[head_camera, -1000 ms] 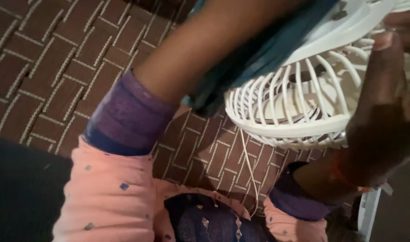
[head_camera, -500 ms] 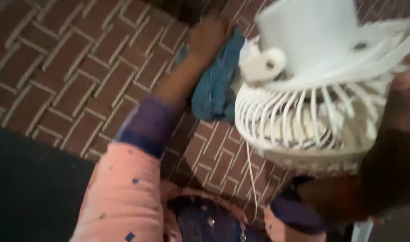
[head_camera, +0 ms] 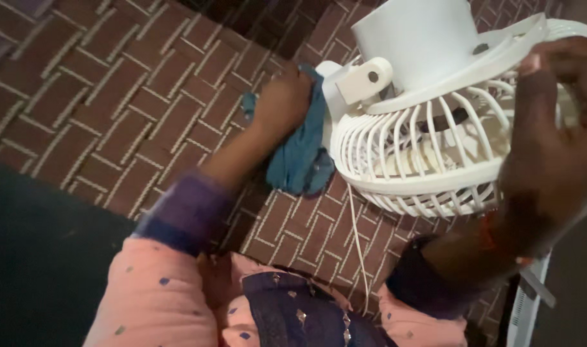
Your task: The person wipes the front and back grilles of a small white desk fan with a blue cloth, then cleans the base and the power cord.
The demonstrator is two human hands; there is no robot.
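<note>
- Far left: dark, featureless patch along the lower edge, nothing readable in it.
- Beyond it, a brick-pattern floor, reddish with pale joints, running under everything.
- Lower left to centre: pink dotted sleeve with a purple cuff, forearm reaching up and away.
- Left hand closed around a bunched blue cloth, knuckles up, cloth hanging below the fist and pressed against the left side of the fan's hinge bracket.
- Centre to right: white fan held tilted off the floor, rear motor housing uppermost, ribbed grille facing down and toward the camera.
- Thin white cord dropping from under the grille toward the lap.
- Right hand wrapped over the right rim of the grille, fingers curled on top, gripping and steadying the fan; orange band at the wrist.
- Bottom right: slim white upright piece, kind unclear.
- Judged progress: wiping under way at the bracket and the left edge of the grille; housing looks clean and bright from here, yet too dim and soft to tell dust from shadow between the ribs.
- Judged remainder: most of the grille ribs, the right rim under the gripping hand and the hidden front face not reached by the cloth at this moment.
</note>
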